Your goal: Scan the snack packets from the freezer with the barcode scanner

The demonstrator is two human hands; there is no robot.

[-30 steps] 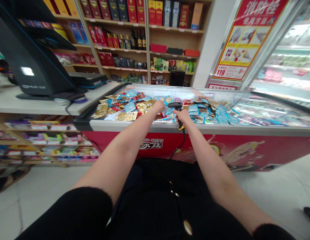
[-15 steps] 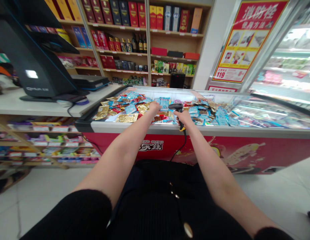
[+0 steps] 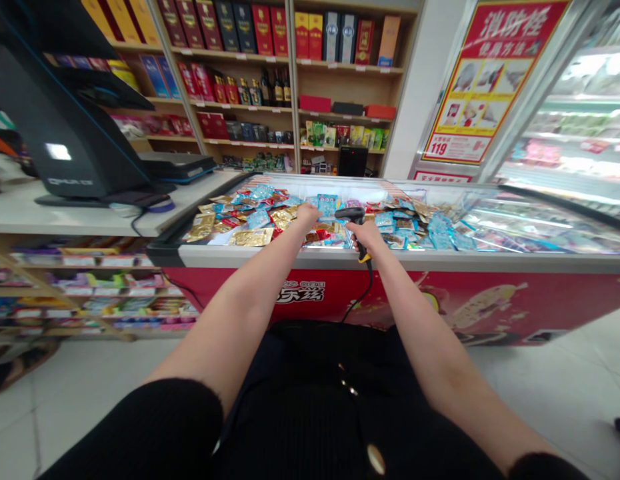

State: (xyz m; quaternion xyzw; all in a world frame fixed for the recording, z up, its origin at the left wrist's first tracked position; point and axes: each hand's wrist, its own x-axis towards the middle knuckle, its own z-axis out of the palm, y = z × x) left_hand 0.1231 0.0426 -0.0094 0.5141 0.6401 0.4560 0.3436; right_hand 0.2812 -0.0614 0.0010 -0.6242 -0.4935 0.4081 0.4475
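Note:
My right hand (image 3: 364, 235) is wrapped round the handle of a black and yellow barcode scanner (image 3: 351, 214), whose head points left. A cable runs down from its grip. Just left of it, my left hand (image 3: 308, 215) is closed on the edge of a light blue snack packet (image 3: 327, 205), held up facing the scanner. Both hands are above the glass top of a chest freezer (image 3: 240, 257). Gold, red and blue snack packets lie in a pile (image 3: 257, 217) to the left of my hands, and another pile (image 3: 405, 221) lies to the right.
On the left, a counter (image 3: 20, 213) carries a dark checkout scale (image 3: 85, 153). Behind the freezer stand shelves (image 3: 350, 70) of boxes and bottles. A red and yellow poster (image 3: 495, 80) hangs on the right, near a refrigerated display (image 3: 575, 127). The floor (image 3: 85, 393) is tiled.
The whole view shifts slightly to the left. Both hands keep nearly the same places, with the packet and the scanner still in them.

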